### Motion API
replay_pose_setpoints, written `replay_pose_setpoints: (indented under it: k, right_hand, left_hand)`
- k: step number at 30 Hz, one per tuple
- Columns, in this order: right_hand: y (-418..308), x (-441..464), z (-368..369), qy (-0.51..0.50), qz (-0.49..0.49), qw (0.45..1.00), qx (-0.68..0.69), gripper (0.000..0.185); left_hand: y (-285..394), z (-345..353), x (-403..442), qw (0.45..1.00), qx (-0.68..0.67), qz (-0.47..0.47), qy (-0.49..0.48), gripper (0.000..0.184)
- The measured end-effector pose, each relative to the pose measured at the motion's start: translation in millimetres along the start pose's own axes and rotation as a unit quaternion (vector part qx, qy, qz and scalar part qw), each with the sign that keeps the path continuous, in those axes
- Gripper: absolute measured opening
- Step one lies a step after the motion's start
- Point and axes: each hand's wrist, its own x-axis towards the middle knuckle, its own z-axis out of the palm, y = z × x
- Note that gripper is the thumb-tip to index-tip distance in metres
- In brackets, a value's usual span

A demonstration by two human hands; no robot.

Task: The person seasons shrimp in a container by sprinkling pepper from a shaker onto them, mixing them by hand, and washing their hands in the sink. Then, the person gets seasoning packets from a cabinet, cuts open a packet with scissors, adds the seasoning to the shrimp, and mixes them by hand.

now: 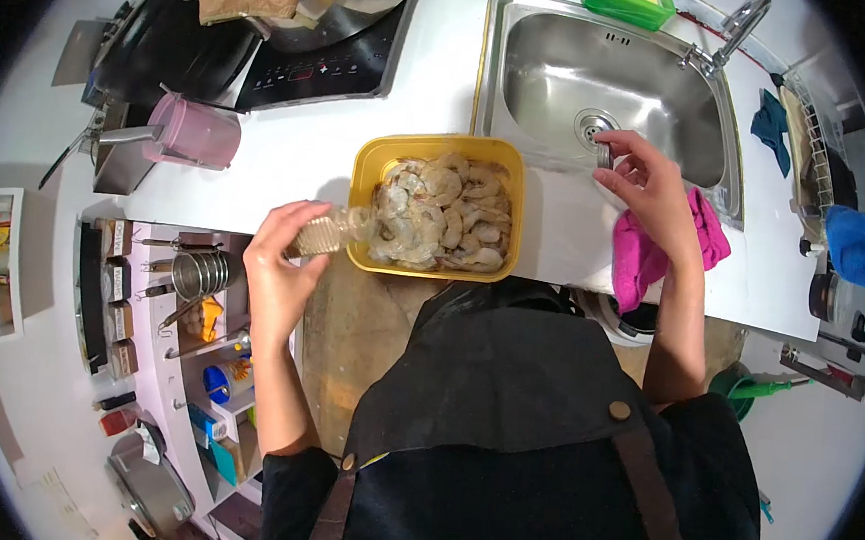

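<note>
A yellow rectangular tub [360, 170] full of raw shrimp [444, 211] stands at the front of the white counter. My left hand [278, 254] is closed around a small ribbed clear jar [327, 233], tipped so that its mouth points over the tub's left rim. What the jar contains is hard to make out. Over the counter beside the sink, my right hand [651, 190] pinches a small dark round cap [604, 156] between thumb and fingers. Just below that hand lies a bright pink cloth [639, 259].
A steel sink [546, 87] with a faucet [740, 31] is at the back right, a green container [627, 5] behind it. An induction cooktop [316, 76] and a pink pitcher [201, 133] stand at the left. Shelves [161, 351] hold utensils below.
</note>
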Motion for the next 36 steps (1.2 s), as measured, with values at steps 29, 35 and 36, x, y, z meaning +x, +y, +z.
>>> replay_pose_setpoints:
  k: [29, 35, 36]
  right_hand:
    - [-7.3, -18.4, -7.2, 0.043, 0.039, 0.998, -0.024, 0.038]
    - [-2.9, -28.7, -14.2, 0.057, 0.051, 0.997, -0.008, 0.037]
    - [-1.5, -30.5, -14.2, 0.060, 0.051, 0.997, 0.006, 0.037]
  left_hand:
    - [-3.9, 27.5, 46.5, 0.998, -0.047, 0.040, 0.034, 0.049]
    - [15.8, 40.9, 53.2, 0.994, -0.073, 0.081, -0.023, 0.050]
    - [18.0, 43.5, 55.3, 0.994, -0.077, 0.082, 0.004, 0.050]
